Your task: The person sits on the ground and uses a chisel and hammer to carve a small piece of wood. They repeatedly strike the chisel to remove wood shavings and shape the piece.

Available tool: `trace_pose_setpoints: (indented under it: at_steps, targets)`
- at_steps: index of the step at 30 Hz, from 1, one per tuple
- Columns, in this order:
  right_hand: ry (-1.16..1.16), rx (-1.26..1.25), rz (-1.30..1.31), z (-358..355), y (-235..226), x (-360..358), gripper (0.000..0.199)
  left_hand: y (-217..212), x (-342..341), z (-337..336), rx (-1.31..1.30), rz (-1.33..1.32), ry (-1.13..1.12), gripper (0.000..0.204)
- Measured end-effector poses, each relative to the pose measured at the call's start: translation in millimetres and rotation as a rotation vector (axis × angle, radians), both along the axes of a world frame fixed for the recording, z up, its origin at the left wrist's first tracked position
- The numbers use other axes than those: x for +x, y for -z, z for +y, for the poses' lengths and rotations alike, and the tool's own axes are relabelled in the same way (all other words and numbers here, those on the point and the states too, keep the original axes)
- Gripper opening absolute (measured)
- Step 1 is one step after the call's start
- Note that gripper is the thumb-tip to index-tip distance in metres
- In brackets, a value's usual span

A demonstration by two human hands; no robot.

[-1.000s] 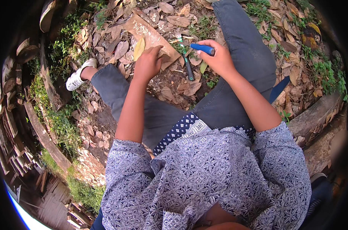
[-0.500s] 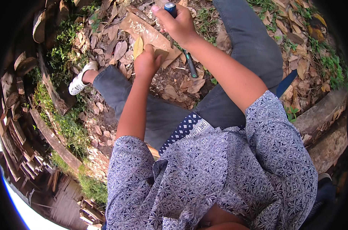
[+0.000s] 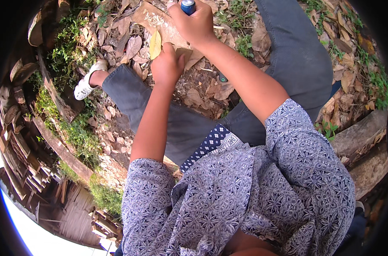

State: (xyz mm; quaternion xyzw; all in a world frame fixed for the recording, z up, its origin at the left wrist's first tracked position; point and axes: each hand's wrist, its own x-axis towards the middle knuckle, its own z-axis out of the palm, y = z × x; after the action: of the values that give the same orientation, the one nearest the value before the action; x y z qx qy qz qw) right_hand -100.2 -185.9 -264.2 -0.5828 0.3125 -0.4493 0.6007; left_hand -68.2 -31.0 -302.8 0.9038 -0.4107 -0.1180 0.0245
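My right hand (image 3: 195,26) is closed round a blue handle (image 3: 188,7) with a pale, round end; the tool's working end is hidden. Left of and below it, my left hand (image 3: 166,68) grips a small wooden block (image 3: 184,54), thumb along its side. The block rests at the near end of a light wooden board (image 3: 148,19) strewn with pale shavings. A yellow leaf (image 3: 155,45) lies against the board beside my left fingers. Mostly covered by my right forearm, a dark tool handle with a green ring (image 3: 222,78) lies on the ground.
Dry leaves (image 3: 221,90) litter the ground between my spread legs, in dark trousers (image 3: 294,55). One foot wears a white shoe (image 3: 88,81). Stacked wood (image 3: 23,158) stands along the left, with green plants (image 3: 81,136) beside it. Thick timber (image 3: 360,132) lies at the right.
My right hand has shifted slightly left and up with the blue-handled tool, and its forearm now covers most of the handle on the ground. The left hand keeps hold of the block.
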Motion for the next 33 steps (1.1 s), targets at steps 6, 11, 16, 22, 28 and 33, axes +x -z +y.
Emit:
trace_pose_setpoints:
  at_steps: [6, 11, 16, 22, 28, 33]
  targets:
    - [-0.103, 0.089, 0.048, 13.7, 47.4, -3.0, 0.034, -2.8, -5.7, -5.6, -0.011, -0.005, -0.014, 0.043]
    - [-0.083, 0.026, -0.046, 7.9, 40.2, -0.6, 0.035, -1.7, -8.3, -2.2, -0.016, -0.009, -0.034, 0.042]
    - [-0.062, 0.013, -0.082, 0.8, 8.9, 4.1, 0.034, -2.8, -11.0, -4.2, -0.011, -0.028, -0.023, 0.04]
    - [-0.127, 0.11, 0.118, 15.3, 70.1, -1.5, 0.034, 6.0, -9.4, -0.1, -0.042, -0.035, -0.043, 0.045]
    - [-0.088, 0.139, -0.036, -12.7, -7.1, 3.8, 0.025, -1.1, -15.0, -3.2, -0.013, -0.026, -0.041, 0.042]
    - [-0.053, 0.099, 0.078, -7.5, 39.8, 13.7, 0.024, -1.4, -17.5, -4.2, -0.016, -0.042, -0.045, 0.044]
